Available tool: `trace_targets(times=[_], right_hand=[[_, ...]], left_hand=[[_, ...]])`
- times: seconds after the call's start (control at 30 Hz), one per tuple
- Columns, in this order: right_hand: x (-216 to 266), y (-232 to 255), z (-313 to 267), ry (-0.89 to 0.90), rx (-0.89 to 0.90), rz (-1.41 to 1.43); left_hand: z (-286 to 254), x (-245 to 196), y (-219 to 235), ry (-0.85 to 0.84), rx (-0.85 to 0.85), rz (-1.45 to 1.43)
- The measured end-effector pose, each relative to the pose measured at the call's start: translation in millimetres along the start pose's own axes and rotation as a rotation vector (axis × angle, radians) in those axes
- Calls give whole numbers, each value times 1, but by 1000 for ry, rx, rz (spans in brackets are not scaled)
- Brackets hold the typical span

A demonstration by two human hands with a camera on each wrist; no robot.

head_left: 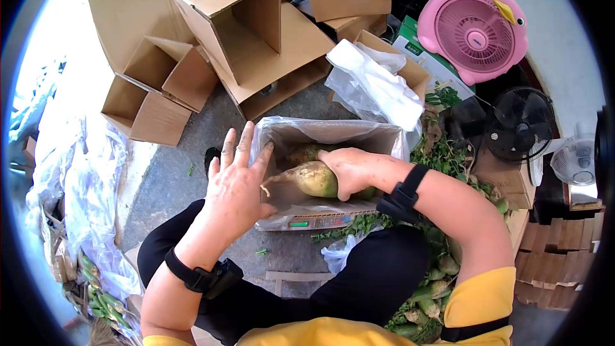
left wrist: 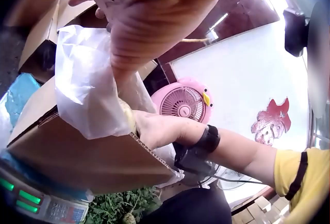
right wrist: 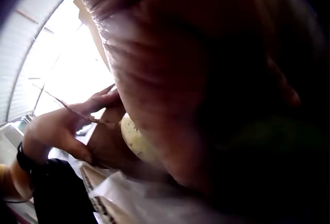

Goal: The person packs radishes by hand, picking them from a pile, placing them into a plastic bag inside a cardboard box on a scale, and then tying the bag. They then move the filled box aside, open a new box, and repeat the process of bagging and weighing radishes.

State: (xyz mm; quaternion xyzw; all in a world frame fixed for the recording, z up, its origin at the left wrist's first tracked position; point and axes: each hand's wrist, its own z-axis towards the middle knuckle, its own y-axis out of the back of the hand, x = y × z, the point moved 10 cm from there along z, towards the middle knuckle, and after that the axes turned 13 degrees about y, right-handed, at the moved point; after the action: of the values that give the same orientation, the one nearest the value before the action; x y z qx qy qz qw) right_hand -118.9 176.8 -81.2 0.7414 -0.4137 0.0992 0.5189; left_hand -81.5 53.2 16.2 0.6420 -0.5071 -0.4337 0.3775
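A cardboard box (head_left: 333, 133) lined with clear plastic sits on a scale (left wrist: 36, 203) in front of me. My right hand (head_left: 349, 170) grips a pale green-topped radish (head_left: 311, 179) inside the box, above another radish (head_left: 307, 152). My left hand (head_left: 236, 182) has straight fingers and rests against the box's left wall and plastic liner (left wrist: 87, 90). In the right wrist view the radish (right wrist: 135, 137) shows under my blurred palm, with its thin root pointing toward the left hand (right wrist: 62, 126).
Empty cardboard boxes (head_left: 237, 19) lie stacked beyond the lined box. A pink fan (head_left: 475, 29) and a black fan (head_left: 519, 125) stand at the right. Leafy radishes (head_left: 435, 282) are piled by my right knee. Plastic sheeting (head_left: 90, 179) lies at the left.
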Motion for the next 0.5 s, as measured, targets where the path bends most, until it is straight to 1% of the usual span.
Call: trace_targets(times=[0.03,0.1,0.13,0.2,0.27,0.3,0.37,0.4,0.43,0.5], right_hand=[[2,2,2,-3,3,0],[7,-7,12,-60,163,6],[8,-11,14,-84,215,-5],[1,-19,22,-96,223,-21],[-4,-26,27,-131,286,-51],[-4,-26,33,-130,286,-48],[-14,-40,33,-227,431,-61],[-17,-41,34,-263,471,-64],[-17,-41,33,-265,470,-64],[-14,-39,34,-215,413,-44]], left_hand=[[0,1,0,-1,1,-10],[1,2,0,1,-3,-15],[0,2,0,0,-8,-16],[1,0,1,9,-8,-3],[1,2,-1,23,-4,9],[1,2,-1,12,-8,8],[0,0,-1,-6,-7,8],[0,0,-1,3,7,8],[1,2,-2,15,19,9],[1,2,-3,11,22,18]])
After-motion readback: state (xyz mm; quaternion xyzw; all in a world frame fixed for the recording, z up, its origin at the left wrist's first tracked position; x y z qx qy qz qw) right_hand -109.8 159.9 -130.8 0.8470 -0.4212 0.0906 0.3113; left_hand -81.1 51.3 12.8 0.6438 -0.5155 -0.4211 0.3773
